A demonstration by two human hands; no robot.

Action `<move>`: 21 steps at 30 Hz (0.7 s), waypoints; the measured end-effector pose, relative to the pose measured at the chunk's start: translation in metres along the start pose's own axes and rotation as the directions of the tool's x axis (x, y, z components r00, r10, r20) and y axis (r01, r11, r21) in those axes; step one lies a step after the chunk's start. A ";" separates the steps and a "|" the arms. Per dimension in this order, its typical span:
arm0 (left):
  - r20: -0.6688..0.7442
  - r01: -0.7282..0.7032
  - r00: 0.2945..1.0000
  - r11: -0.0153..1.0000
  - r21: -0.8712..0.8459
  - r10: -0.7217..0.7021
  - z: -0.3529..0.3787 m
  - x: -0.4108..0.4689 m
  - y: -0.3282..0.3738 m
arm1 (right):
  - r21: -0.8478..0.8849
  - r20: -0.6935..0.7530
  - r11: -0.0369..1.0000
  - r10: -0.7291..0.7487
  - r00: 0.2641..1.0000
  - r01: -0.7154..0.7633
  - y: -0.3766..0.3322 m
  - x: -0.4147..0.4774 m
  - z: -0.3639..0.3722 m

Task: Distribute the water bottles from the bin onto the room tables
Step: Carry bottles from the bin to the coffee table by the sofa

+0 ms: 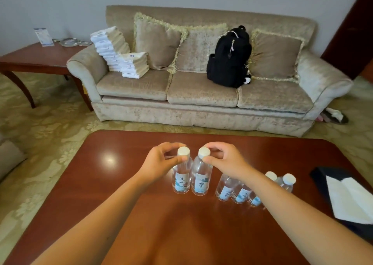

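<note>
While left hand [161, 161] and right hand [224, 159] each pinch a bottle [182, 175] neck mid-tabletop [121, 184], other bottles [240, 192] stand toward the right edge; the side table [40, 56] shows none.

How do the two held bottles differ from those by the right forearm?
The two clear white-capped water bottles are pinched at the neck by the left hand and right hand; the clear bottle cluster is unheld. The pair is mostly visible; the cluster partly behind the forearm. All stand upright.
</note>
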State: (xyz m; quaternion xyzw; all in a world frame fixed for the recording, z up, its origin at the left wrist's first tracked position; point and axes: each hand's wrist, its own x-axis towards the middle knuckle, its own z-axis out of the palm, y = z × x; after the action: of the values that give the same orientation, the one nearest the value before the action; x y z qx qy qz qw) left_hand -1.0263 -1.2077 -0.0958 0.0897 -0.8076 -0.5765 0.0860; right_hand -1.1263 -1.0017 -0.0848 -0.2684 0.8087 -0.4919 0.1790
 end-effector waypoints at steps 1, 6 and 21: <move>-0.011 -0.019 1.000 1.000 0.002 0.019 0.005 0.003 -0.014 | -0.017 -0.006 1.000 -0.011 1.000 0.011 0.012 0.003 0.005; -0.021 -0.141 0.990 0.989 0.052 0.142 0.020 0.010 -0.066 | -0.124 -0.058 0.991 -0.058 0.997 0.050 0.054 0.009 0.029; -0.093 -0.223 0.969 0.973 0.065 0.228 0.042 -0.011 -0.117 | -0.210 -0.160 0.975 -0.106 0.981 0.071 0.098 -0.001 0.070</move>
State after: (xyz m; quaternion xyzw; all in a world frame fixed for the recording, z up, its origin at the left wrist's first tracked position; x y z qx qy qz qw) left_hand -1.0202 -1.2042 -0.2199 0.0282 -0.8227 -0.5355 0.1886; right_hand -1.1121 -1.0130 -0.2037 -0.2783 0.8541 -0.4354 0.0588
